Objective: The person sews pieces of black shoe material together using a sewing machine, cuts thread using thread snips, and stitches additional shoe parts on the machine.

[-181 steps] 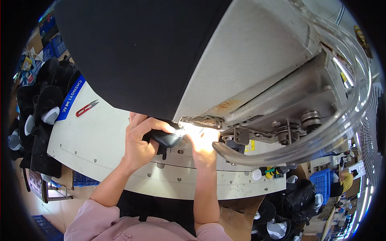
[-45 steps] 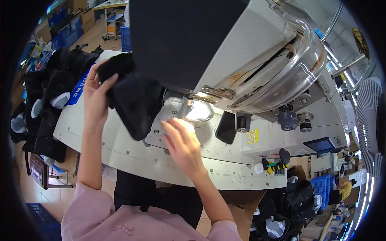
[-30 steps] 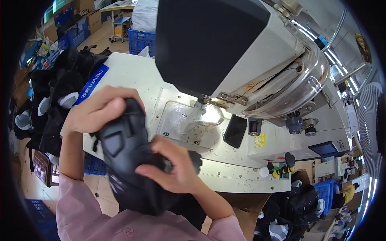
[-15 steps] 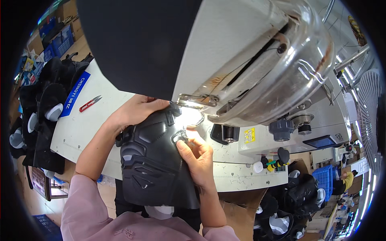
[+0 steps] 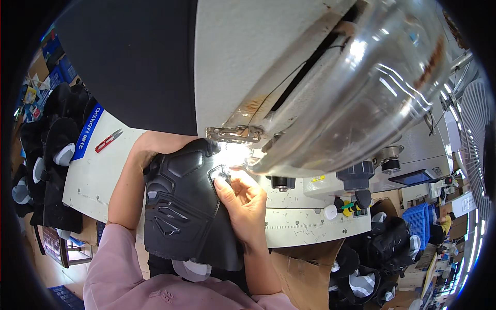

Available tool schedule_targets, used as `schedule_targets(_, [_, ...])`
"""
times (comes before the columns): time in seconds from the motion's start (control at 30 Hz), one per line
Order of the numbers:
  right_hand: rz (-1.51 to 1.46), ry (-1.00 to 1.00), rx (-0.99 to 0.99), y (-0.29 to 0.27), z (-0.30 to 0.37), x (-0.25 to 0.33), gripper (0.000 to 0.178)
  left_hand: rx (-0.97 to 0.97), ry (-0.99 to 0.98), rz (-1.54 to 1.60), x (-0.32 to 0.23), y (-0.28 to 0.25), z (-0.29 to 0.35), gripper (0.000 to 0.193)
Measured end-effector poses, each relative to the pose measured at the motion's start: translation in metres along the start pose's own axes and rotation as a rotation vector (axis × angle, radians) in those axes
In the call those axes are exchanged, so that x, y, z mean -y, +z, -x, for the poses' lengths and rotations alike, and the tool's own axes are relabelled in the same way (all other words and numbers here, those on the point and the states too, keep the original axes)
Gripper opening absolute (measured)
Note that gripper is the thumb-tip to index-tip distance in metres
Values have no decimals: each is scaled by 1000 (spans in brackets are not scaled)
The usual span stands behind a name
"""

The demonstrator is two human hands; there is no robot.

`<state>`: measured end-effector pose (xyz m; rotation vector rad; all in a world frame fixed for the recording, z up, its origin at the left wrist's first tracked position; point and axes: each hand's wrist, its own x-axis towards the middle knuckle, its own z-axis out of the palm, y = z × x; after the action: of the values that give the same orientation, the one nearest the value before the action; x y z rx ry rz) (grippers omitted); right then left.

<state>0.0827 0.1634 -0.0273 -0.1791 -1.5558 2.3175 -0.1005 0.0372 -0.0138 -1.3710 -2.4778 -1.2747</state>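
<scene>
A black moulded, leather-like piece (image 5: 191,206) with raised panels and stitched lines hangs over the near edge of the sewing machine table. Its upper end lies under the bright lamp of the sewing machine (image 5: 320,93). My right hand (image 5: 243,199) is closed at the piece's right edge, thumb on top and fingers bent, close to the lit sewing area. My left hand (image 5: 173,143) reaches behind the far left side of the piece; its fingers are hidden by the piece and the machine head. Glare covers the needle area. A pale padded part (image 5: 192,270) shows below the piece.
Red-handled thread snips (image 5: 108,141) lie on the white table (image 5: 98,175) at left. Black pieces (image 5: 59,150) are piled beyond its left edge, and more (image 5: 361,276) at lower right beside cardboard (image 5: 302,276). A white spool (image 5: 330,212) stands right. Thread scraps litter the tabletop.
The machine head looks larger and nearer as the view has shifted. My left hand has slipped from the piece's top edge to behind it; my right hand keeps its grip.
</scene>
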Motion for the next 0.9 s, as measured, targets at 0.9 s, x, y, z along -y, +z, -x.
schedule_targets(0.9, [249,58,-108,-7,-9,-7,21,-120,-30,19,-7,-7,-5,31])
